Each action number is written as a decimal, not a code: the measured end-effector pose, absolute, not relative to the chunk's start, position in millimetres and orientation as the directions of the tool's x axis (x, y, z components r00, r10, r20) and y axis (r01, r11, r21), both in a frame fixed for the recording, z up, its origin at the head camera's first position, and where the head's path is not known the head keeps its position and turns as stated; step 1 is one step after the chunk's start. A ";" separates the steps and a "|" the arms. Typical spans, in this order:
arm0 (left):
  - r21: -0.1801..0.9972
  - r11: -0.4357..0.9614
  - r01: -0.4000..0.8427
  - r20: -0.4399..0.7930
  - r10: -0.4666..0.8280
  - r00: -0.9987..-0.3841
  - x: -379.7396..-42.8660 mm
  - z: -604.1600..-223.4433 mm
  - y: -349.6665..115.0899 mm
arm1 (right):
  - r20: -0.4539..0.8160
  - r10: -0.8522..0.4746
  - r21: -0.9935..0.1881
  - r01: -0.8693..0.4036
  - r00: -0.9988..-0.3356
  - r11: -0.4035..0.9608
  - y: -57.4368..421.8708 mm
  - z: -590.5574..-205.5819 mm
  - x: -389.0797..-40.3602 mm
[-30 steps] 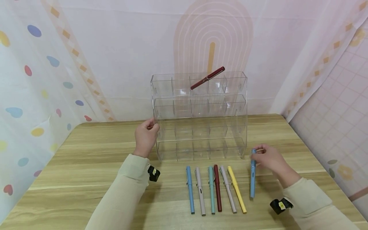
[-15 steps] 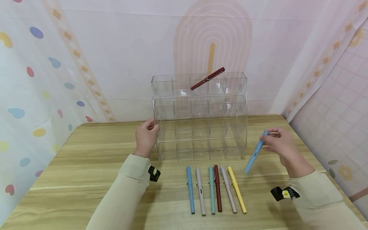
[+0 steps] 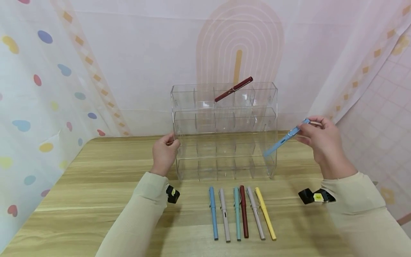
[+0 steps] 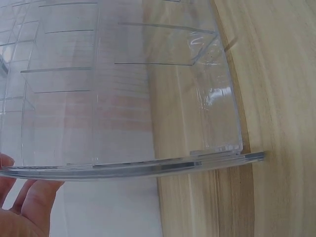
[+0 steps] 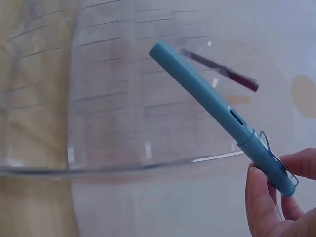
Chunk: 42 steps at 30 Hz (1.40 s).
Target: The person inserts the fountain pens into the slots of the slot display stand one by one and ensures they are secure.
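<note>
My right grip (image 3: 325, 144) pinches the blue pen (image 3: 284, 139) near its cap end, above the tabletop (image 3: 96, 200), the barrel slanting down toward the right side of the rack (image 3: 207, 174). In the head view the pen's lower end overlaps that side, and I cannot tell whether the two touch. The right wrist view gives me what is small from above: my thumb on one side of the cap, fingers on the other, the wire clip, and a dark oval slot in the barrel. The pen looks more teal there.

My left grip (image 3: 164, 153) clasps the rack's left side wall. The left wrist view shows that wall nearly edge-on, a fingertip to one side of it and more fingers to the other, and its lower end down at the wood.

The red pen (image 3: 233, 89) slants at the rack's top row, its upper end past the rim; the right wrist view catches it too, blurred.

Only the head view takes in the row lying in front of the rack, from left to right: a second blue pen (image 3: 213, 214), a grey pen (image 3: 224, 214), a teal pen (image 3: 237, 214), a second red pen (image 3: 244, 212), a second grey pen (image 3: 255, 213) and a yellow pen (image 3: 266, 214). The teal one and its red neighbour lie just beside each other.
</note>
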State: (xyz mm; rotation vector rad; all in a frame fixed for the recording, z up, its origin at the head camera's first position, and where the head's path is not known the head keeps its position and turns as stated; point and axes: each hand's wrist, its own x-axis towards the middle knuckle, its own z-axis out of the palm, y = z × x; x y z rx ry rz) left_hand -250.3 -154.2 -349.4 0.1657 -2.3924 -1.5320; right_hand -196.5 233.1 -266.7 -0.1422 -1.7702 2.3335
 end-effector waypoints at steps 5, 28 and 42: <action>0.908 0.415 0.056 0.172 -0.249 -0.953 -250.4 -350.8 -153.7 | 0.065 0.275 -0.922 -0.163 -0.959 -0.350 227.0 -250.9 -204.6; 0.911 0.411 0.049 0.161 -0.244 -0.956 -249.5 -352.1 -148.9 | 0.073 0.546 -0.812 -0.368 -0.834 -0.453 207.5 -196.4 -248.2; 0.898 0.435 0.066 0.189 -0.246 -0.951 -247.5 -352.3 -150.1 | 0.024 0.580 -0.811 -0.356 -0.814 -0.465 184.8 -187.9 -275.7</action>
